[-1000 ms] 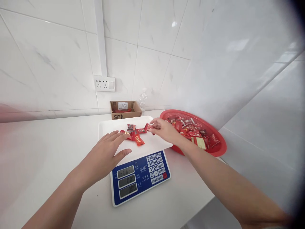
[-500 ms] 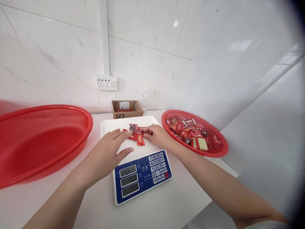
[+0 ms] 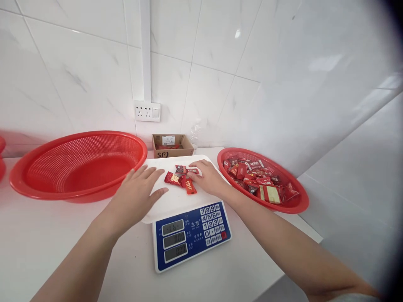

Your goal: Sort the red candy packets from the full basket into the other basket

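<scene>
**Several candies [image 3: 174, 179] lie on scale [image 3: 197, 248] as red basket [image 3: 78, 155] slides in**

Now left of the scale, the red basket seems within easy reach. The left hand [image 3: 138, 195] spreads over the tray's [image 3: 166, 205] edge, holding nothing visible; the right hand [image 3: 208, 177] arches at the candies, thumb and forefinger parted, contact unclear.

The left forearm [image 3: 83, 251] reaches in from the near left, and the left hand [image 3: 138, 195] is palm down, fingers extended toward the far right, thumb spread away. The right forearm [image 3: 277, 235] slants in from the near right; the right hand [image 3: 207, 178] points left, fingers loosely curved, thumb and index fingertip apart. The hands do not touch.
</scene>
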`<state>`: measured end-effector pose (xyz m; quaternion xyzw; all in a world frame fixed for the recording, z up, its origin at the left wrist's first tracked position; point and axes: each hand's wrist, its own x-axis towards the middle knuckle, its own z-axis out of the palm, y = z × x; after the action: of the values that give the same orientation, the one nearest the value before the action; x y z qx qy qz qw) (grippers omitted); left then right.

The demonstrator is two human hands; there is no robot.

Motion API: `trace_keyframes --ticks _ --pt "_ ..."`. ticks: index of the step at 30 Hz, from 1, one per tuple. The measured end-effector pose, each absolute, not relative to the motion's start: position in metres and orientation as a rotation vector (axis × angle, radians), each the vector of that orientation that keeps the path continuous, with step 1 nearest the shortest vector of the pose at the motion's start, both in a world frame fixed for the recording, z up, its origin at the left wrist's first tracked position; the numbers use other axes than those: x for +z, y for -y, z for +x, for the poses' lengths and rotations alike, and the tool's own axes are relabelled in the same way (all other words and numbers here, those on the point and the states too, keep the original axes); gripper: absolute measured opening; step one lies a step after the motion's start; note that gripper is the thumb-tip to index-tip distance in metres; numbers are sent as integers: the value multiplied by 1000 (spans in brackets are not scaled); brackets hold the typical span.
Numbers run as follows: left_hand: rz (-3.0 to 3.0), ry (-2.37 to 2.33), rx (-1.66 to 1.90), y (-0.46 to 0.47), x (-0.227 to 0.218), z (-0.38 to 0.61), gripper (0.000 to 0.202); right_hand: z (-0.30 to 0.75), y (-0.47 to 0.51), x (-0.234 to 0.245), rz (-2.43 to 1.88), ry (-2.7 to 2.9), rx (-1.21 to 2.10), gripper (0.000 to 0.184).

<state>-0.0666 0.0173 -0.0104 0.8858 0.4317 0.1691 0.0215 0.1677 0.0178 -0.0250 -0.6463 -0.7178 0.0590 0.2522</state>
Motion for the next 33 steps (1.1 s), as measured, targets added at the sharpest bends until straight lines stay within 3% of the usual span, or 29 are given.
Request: trace_keyframes --ticks 4,6,12,18,21,27,33 --pt "2643 -1605 496 -33 -9 -81 50 153 -17 -18 -1777 2196 344 62" --pt "2517 -1665 445 -36 -7 -87 52 147 -19 -18 -1794 2312 431 70" --pt "2392 -1792 259 -27 9 -96 37 146 -31 -26 -1776 2455 423 69" --pt "2386 -1916 164 -21 17 -96 37 149 -37 -30 -1769 2430 393 71" --pt "2429 -1847 222 -26 13 -101 36 146 -36 -32 -1766 2380 358 65" --pt "2463 -1812 226 -30 7 -108 33 135 -34 -30 -1692 2289 210 33" --pt "2436 -1770 224 -30 9 -105 28 130 -34 -24 -1651 2241 192 25"
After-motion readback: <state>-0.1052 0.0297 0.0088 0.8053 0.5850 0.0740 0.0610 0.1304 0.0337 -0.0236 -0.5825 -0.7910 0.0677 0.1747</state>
